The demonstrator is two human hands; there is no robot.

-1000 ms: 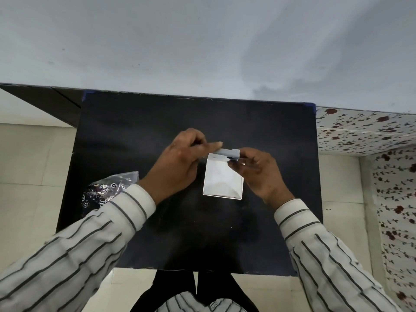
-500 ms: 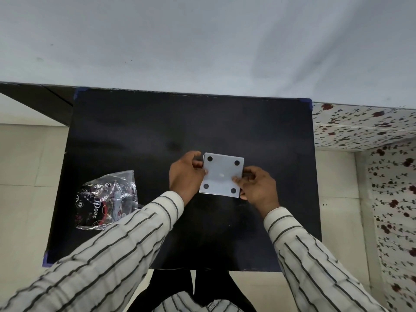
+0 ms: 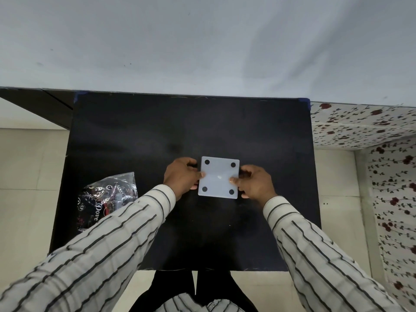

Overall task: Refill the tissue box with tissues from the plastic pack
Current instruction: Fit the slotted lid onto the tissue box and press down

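A square white tissue box [image 3: 218,177] rests upside down on the black table [image 3: 157,136], its underside facing me with a black round foot at each corner. My left hand [image 3: 181,176] grips its left side, thumb on the bottom panel. My right hand [image 3: 255,183] grips its right side, thumb also on the panel. The box's opening is hidden underneath. The plastic pack [image 3: 105,200], clear with dark printed patterns, lies at the table's left edge, partly under my left sleeve.
A pale wall rises right behind the table's far edge. A surface covered in floral-patterned cloth [image 3: 360,124] stands to the right of the table. Tiled floor shows on both sides, and my legs are at the near edge.
One second ago the white box showed its open inside with a panel at its far edge; it then turned bottom-up, and both hands now hold its sides in the same place.
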